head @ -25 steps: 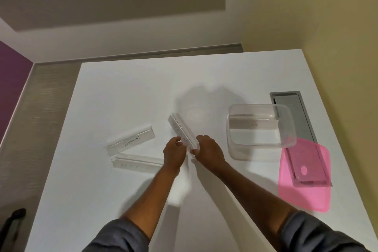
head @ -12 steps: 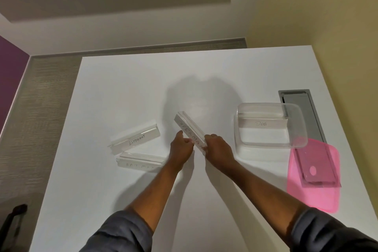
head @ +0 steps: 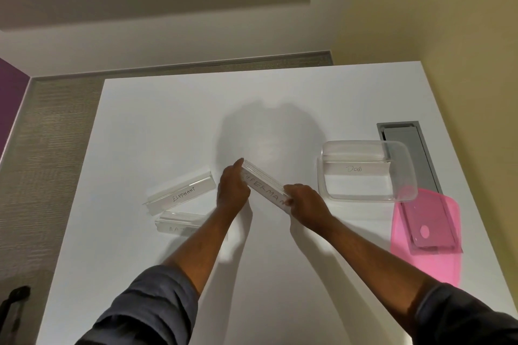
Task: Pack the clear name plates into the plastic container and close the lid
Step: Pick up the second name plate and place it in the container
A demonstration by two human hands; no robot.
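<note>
Forearms enter from 6 o'clock. The left hand (head: 234, 190) curls round the far end of the SUPERMAN plate (head: 265, 186) and the right hand (head: 304, 202) pinches its near end; the plate slants across the centre of the table (head: 168, 120). At 9 o'clock lie the ELEPHANT plate (head: 182, 193) and, just nearer, a third plate (head: 176, 223). The pink lid (head: 429, 263) lies at 4 o'clock. At 3 o'clock the open container (head: 403, 173) holds the DOG plate (head: 354, 168).

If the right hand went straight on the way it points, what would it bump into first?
Probably the left hand, just past the SUPERMAN name plate that the right hand grips, though depth is hard to judge here.
</note>
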